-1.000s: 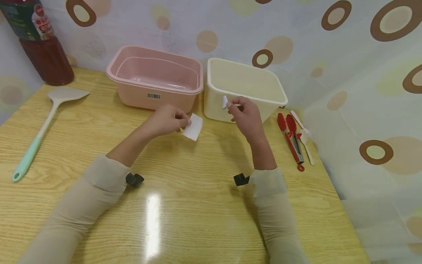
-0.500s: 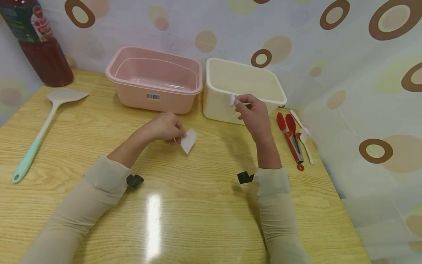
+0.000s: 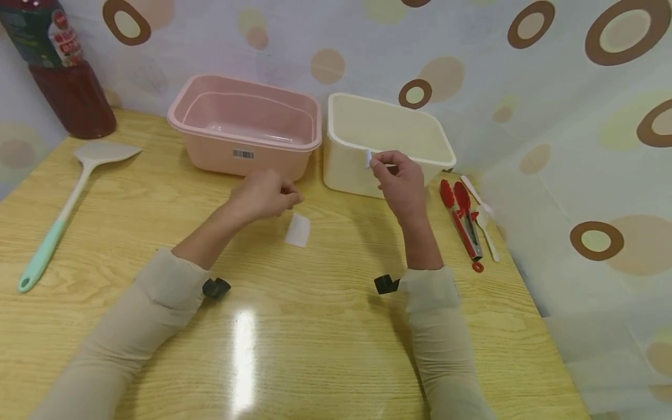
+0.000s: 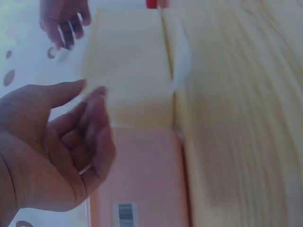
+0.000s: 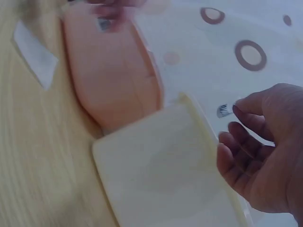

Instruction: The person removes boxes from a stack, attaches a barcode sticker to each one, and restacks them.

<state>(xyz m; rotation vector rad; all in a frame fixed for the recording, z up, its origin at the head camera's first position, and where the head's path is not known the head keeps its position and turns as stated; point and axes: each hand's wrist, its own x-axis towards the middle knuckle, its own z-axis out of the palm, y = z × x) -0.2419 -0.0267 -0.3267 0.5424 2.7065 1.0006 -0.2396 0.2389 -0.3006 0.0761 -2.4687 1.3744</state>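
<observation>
My right hand (image 3: 403, 181) pinches a small curled barcode sticker (image 5: 224, 110) between thumb and forefinger, its other fingers loosely bent. It is raised in front of the cream bin (image 3: 346, 169). My left hand (image 3: 265, 195) holds nothing; in the left wrist view its thumb and loosely curled fingers stand apart. A white slip of paper (image 3: 298, 230) is just below and right of that hand, over the wooden table. Behind the left hand stands the pink tub (image 3: 210, 153), with a barcode label (image 3: 244, 154) on its front wall.
A spatula (image 3: 63, 213) with a mint handle lies at the left, near a bottle of dark red liquid (image 3: 79, 102). Red tongs (image 3: 462, 221), a pale spoon (image 3: 488, 230) and a pale fork (image 3: 479, 195) lie right of the bin. A patterned sheet (image 3: 362, 35) hangs behind.
My left hand moved toward me with the white slip, let go of it, and rose away. My right hand shifted slightly right, still pinching the sticker.
</observation>
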